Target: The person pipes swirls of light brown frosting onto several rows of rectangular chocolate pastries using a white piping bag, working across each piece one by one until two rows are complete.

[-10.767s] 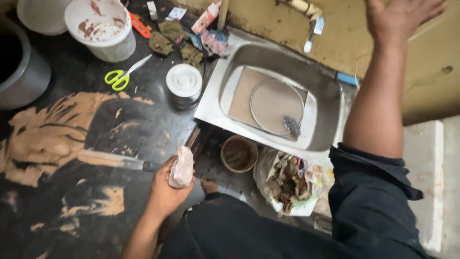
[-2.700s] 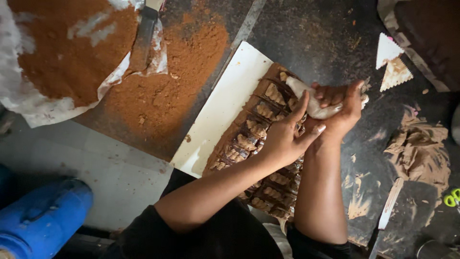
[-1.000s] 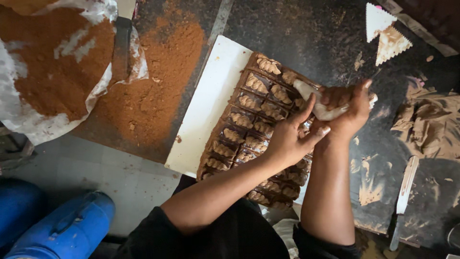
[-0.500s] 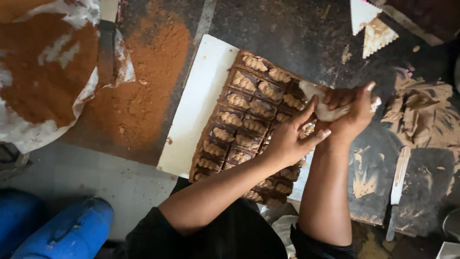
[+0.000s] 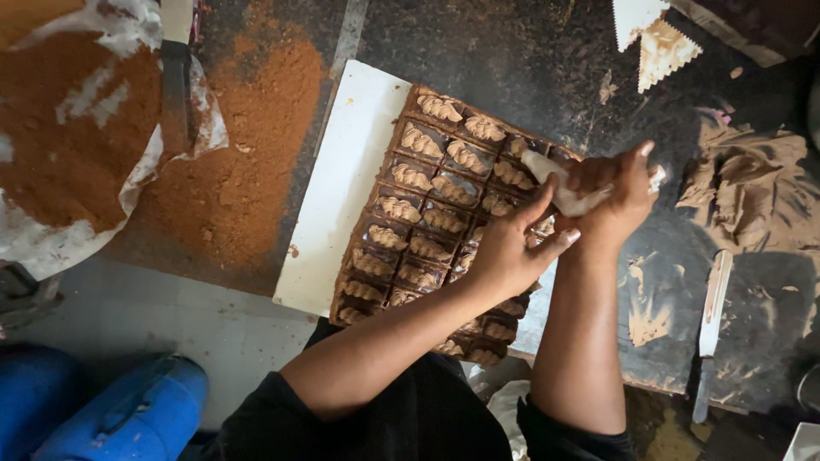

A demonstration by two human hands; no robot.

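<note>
A brown chocolate mould (image 5: 401, 230) lies on a white board (image 5: 342, 188) on the dark counter. Most of its cavities hold piped swirls of light brown cream. My right hand (image 5: 619, 201) is closed around the twisted top of a small white piping bag (image 5: 559, 192). My left hand (image 5: 512, 248) steadies the bag near its tip with thumb and forefinger, the other fingers spread over the mould. The bag's tip points at a cavity in the mould's upper right corner. My forearms hide the mould's lower right part.
A heap of brown powder sits on white paper (image 5: 68, 128) at the left, with loose powder (image 5: 248, 154) and a dark scraper (image 5: 175, 94) beside it. Toothed scrapers (image 5: 653, 43), smeared paste (image 5: 752, 196) and a palette knife (image 5: 709, 324) are on the right. Blue containers (image 5: 120, 418) stand on the floor.
Over the last second both hands stay on the bag at the mould's upper right corner; the view has shifted slightly. Much earlier I was at a sink with the bag in my left hand.
</note>
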